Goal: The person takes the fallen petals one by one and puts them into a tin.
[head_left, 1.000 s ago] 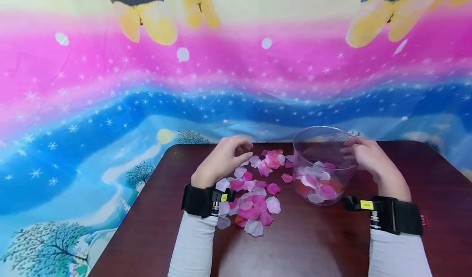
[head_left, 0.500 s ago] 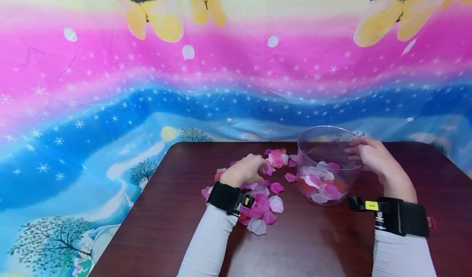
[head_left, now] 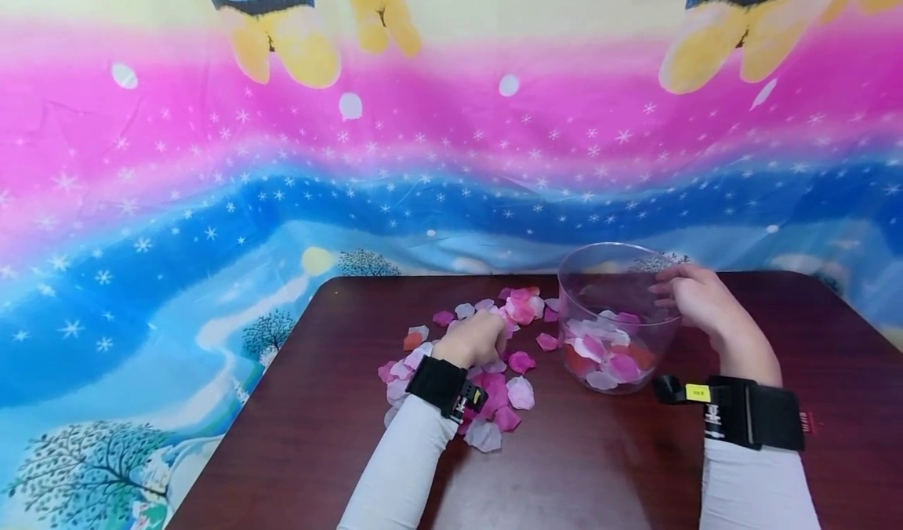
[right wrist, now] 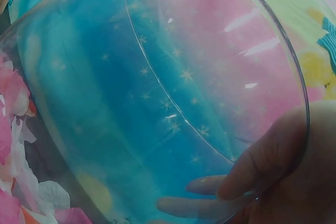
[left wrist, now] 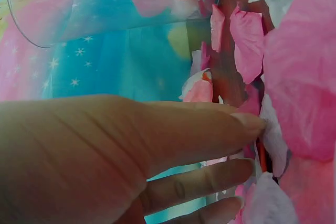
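My left hand (head_left: 471, 338) is down at the artificial petals (head_left: 496, 393), which lie in a loose pink, white and red pile on the table. In the left wrist view its thumb (left wrist: 210, 132) touches the petals, and two fingers extend toward them, fairly straight. The index finger is mostly hidden behind the thumb. A clear plastic bucket (head_left: 573, 299) stands right of the pile, with petals (head_left: 610, 353) inside at the bottom. My right hand (head_left: 705, 306) holds its right side by the rim; the right wrist view shows fingers (right wrist: 194, 208) through the clear wall.
The dark wooden table (head_left: 578, 467) carries everything. A single pink petal (head_left: 547, 342) lies between pile and bucket. Behind the table's far edge hangs a printed cloth (head_left: 451, 146). Each wrist wears a black strap with a small camera.
My left hand has moved right and down from the far left of the pile into its middle, uncovering petals on the left. The right hand and the bucket stay in place.
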Demonstrator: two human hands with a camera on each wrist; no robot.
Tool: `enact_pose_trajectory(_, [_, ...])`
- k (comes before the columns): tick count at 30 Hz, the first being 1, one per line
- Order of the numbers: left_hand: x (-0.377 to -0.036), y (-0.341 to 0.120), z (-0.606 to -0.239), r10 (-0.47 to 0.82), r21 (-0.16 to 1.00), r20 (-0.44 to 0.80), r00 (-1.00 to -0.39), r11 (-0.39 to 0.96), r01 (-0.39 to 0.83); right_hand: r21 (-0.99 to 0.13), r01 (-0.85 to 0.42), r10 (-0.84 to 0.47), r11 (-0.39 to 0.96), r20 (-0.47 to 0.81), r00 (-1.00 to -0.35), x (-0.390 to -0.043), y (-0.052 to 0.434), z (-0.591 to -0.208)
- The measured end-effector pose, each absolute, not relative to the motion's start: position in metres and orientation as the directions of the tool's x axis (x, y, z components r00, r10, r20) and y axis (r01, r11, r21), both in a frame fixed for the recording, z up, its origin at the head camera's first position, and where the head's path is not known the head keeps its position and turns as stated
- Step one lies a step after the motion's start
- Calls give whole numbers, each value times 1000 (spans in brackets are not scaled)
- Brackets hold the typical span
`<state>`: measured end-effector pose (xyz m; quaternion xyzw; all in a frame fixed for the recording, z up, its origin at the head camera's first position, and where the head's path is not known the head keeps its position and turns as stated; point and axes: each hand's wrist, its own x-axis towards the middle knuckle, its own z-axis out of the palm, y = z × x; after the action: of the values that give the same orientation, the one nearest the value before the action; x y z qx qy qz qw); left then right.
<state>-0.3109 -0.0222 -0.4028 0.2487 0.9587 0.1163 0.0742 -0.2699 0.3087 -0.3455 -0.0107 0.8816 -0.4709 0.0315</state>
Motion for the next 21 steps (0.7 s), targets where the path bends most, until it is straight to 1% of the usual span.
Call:
enact_pose_trajectory(6, [-313, -29, -401, 535, 277, -25, -844, 815, 509, -819, 3, -63, 573, -48, -997, -270, 306, -344])
enact_pose_trajectory(12, [-309, -40, -380, 547, 308, 44, -836, 789, 532, -818, -43, -135, 574, -42, -990, -270, 307, -345])
enact_pose_trajectory(16, [-304, -47, -363, 549, 317, 116, -828, 770, 554, -826, -94, -205, 556, -27, -978, -268, 306, -346])
enact_pose_trajectory(21, [-296, -53, -345, 560, 336, 232, -795, 721, 606, -840, -127, -261, 528, -18, -965, -269, 304, -347])
